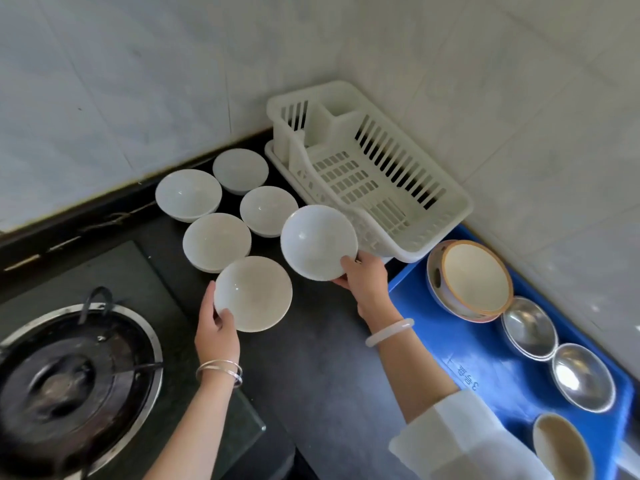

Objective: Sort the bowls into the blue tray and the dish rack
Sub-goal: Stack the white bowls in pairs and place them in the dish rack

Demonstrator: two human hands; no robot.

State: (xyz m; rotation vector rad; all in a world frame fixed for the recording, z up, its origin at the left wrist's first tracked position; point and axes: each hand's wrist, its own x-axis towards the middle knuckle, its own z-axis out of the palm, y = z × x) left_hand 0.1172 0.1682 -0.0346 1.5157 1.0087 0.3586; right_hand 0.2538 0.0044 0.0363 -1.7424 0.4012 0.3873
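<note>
My left hand (pixel 216 327) grips the near rim of a white bowl (pixel 254 292), thumb inside. My right hand (pixel 365 277) grips a second white bowl (pixel 318 240), held tilted in front of the white dish rack (pixel 433 220). Several more white bowls (pixel 216 240) stand on the dark counter behind them. The blue tray (pixel 433 306) at the right holds a patterned bowl with a brown rim (pixel 474 278), two steel bowls (pixel 528 327) and a beige bowl (pixel 561 448).
A gas burner (pixel 69 382) with a steel ring sits at the lower left on a glass hob. Tiled walls meet in the corner behind the rack. Dark counter (pixel 322 358) lies between my arms.
</note>
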